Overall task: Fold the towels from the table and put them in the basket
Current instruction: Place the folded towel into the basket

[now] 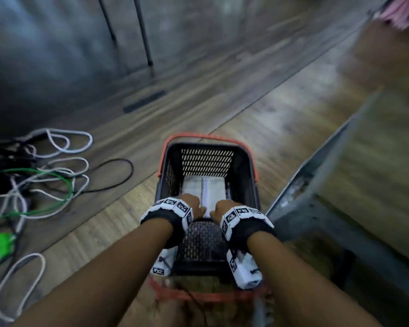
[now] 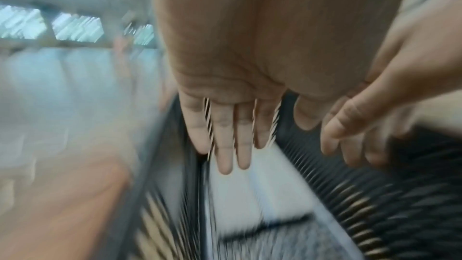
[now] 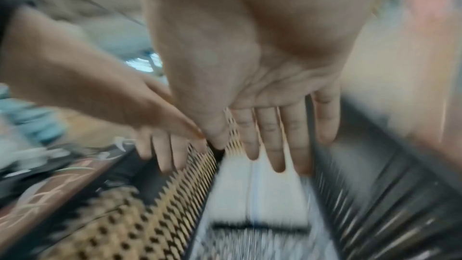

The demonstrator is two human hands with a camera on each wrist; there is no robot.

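Note:
A black mesh basket (image 1: 208, 145) with orange handles stands on the wooden floor in front of me. Inside it lies a folded white towel (image 1: 214, 188) with a dark stripe. Both my hands reach down into the basket at the towel's near end, the left hand (image 1: 193, 205) beside the right hand (image 1: 220, 208). In the left wrist view the left hand (image 2: 232, 145) has straight fingers over the towel (image 2: 250, 195). The right wrist view shows the right hand (image 3: 277, 145) the same way, flat above the towel (image 3: 257, 195). Blur hides whether the fingers touch the cloth. Neither hand holds anything.
A tangle of white, black and green cables (image 1: 45, 175) lies on the floor to the left. A grey metal table frame (image 1: 316, 185) with a wooden top (image 1: 387, 138) stands close on the right. Two thin black poles (image 1: 142, 31) rise at the back.

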